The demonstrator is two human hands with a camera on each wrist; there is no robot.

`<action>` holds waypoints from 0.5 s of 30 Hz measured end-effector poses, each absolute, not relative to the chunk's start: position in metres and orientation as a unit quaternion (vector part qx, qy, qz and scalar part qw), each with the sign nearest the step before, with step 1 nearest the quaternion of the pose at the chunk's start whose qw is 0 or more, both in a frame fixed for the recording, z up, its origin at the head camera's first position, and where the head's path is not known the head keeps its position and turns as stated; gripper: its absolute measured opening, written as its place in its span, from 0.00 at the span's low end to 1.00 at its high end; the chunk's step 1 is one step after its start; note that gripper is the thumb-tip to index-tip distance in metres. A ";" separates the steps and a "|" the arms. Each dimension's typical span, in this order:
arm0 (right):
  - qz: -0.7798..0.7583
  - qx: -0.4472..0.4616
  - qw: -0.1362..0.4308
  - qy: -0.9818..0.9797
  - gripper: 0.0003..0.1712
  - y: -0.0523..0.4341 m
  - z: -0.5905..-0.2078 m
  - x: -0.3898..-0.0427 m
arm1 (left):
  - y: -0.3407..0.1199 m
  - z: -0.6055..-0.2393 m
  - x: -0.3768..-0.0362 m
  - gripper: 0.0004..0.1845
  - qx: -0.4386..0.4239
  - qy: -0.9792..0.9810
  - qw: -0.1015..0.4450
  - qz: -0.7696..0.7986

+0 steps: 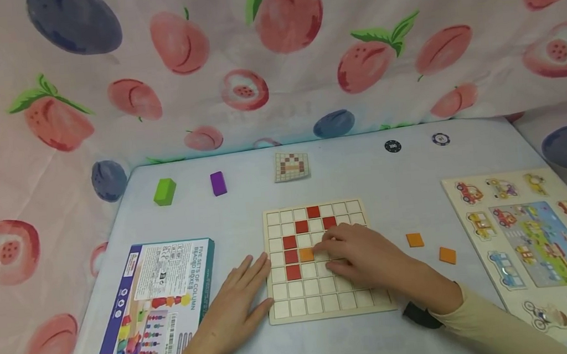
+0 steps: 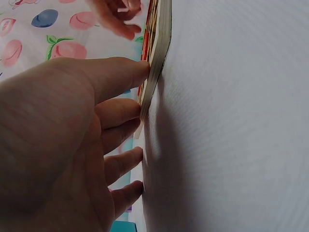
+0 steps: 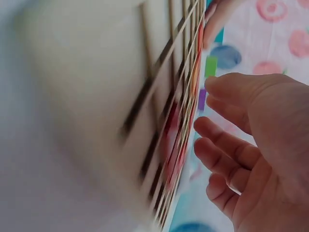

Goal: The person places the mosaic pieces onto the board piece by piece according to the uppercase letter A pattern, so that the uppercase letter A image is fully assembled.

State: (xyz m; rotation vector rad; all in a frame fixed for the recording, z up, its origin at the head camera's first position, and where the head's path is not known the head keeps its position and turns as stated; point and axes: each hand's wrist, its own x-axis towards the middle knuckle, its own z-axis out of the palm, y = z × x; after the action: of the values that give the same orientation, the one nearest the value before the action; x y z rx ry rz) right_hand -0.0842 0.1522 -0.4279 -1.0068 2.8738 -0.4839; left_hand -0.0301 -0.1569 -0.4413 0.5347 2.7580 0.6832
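A: Quick, main thing?
B: Square pale wooden grid board [image 1: 323, 296] with red square tiles [image 1: 291, 256], flat on the light counter [image 1: 363, 176], centre front. One orange square tile [image 1: 307, 254] sits in a cell mid-board.

A: Right hand?
B: Right hand [image 1: 365, 256] lies over the board's right half, fingers loosely bent, fingertips just beside the orange tile. Can't tell if it pinches anything; the wrist view is blurred.

A: Left?
B: Left hand [image 1: 236, 308] flat on the counter, fingers straight and spread, fingertips [image 2: 145, 67] touching the board's left edge. Holds nothing.

A: Rest?
B: Two loose orange tiles [image 1: 415, 239] right of the board. Printed toy box [image 1: 158, 303] on the left. Green block [image 1: 164, 191], purple block [image 1: 218, 183] and a small pattern card [image 1: 291, 166] further back. Vehicle puzzle board [image 1: 539, 246] far right. Two dark round chips [image 1: 393, 146] at the back.
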 end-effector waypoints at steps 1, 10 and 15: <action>-0.159 -0.313 0.024 0.936 0.19 0.159 -0.428 -0.082 | -0.157 -0.441 -0.030 0.38 0.184 0.946 0.125 0.234; -0.162 -0.190 0.031 0.968 0.22 0.238 -0.426 -0.065 | -0.157 -0.440 -0.030 0.38 0.184 0.945 0.129 0.237; -0.131 -0.149 0.025 0.980 0.21 0.273 -0.428 -0.058 | -0.158 -0.440 -0.030 0.38 0.187 0.944 0.131 0.238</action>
State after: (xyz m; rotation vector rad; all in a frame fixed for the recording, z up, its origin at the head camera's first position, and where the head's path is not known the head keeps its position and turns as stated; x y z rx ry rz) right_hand -0.0578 0.2731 -0.4282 -0.4614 3.0311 -0.4039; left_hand -0.0301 -0.1580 -0.4404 0.5425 2.7427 0.6900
